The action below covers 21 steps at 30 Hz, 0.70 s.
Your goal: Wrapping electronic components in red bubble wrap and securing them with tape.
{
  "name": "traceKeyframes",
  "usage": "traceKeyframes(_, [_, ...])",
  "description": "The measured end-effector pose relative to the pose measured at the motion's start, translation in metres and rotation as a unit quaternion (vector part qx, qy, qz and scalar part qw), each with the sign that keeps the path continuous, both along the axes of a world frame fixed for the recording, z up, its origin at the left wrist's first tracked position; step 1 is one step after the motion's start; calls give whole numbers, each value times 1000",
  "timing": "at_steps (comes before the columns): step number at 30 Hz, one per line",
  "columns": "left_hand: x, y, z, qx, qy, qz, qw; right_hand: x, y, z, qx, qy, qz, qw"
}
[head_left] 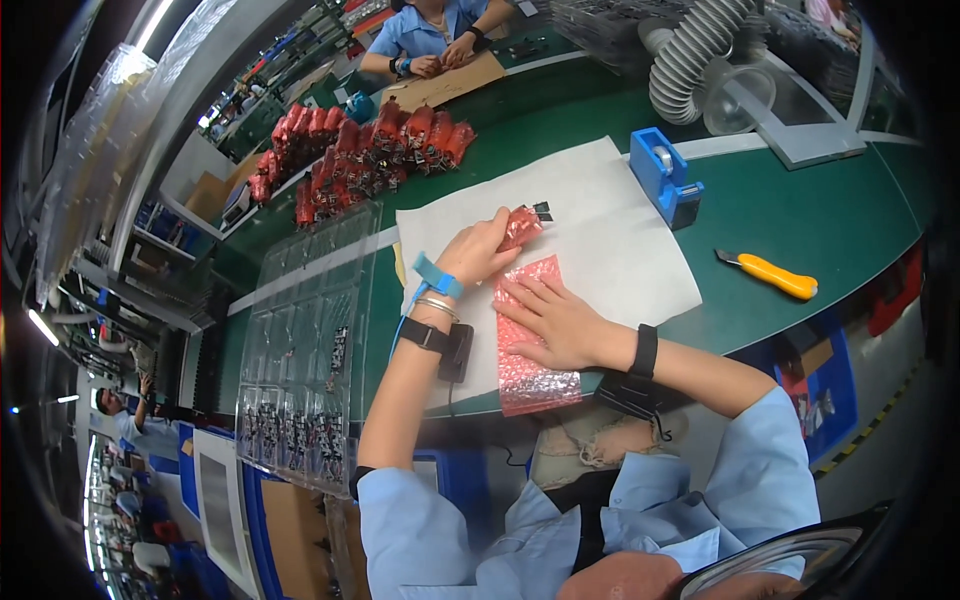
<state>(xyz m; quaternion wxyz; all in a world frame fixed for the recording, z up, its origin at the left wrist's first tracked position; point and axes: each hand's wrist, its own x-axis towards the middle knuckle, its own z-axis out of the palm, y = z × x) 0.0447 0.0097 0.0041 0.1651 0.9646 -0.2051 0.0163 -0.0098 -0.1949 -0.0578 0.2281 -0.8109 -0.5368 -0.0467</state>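
My left hand (480, 248) is closed round a small bundle rolled in pink bubble wrap (521, 229). Small black parts (543, 211) stick out of the bundle's far end. Flat on a second piece, a pink bubble wrap sheet (540, 385), lies my right hand (553, 325) with its fingers stretched out. That sheet runs down over the table's near edge. Under both hands spreads a large white paper sheet (630, 220). A blue wrist strap (437, 278) with a cord circles my left wrist. What the bundle holds inside is hidden by the wrap.
Wrapped red bundles (385, 150) are piled at the far left. A clear plastic tray (300, 350) with small dark parts stands left. On the right are a blue tape dispenser (660, 175), a yellow utility knife (775, 274) with its blade out, and a flexible duct (690, 70). A co-worker (430, 40) sits opposite.
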Motion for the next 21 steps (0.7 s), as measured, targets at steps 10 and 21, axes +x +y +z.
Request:
traceKeyframes(10, [18,25,-4,-36,-131,117,984,-11,2,2,13,-9,-19,1000])
traceKeyframes(21, [-4,15,37,-623,12,156,767,70,2,8,-41,6,-16,999])
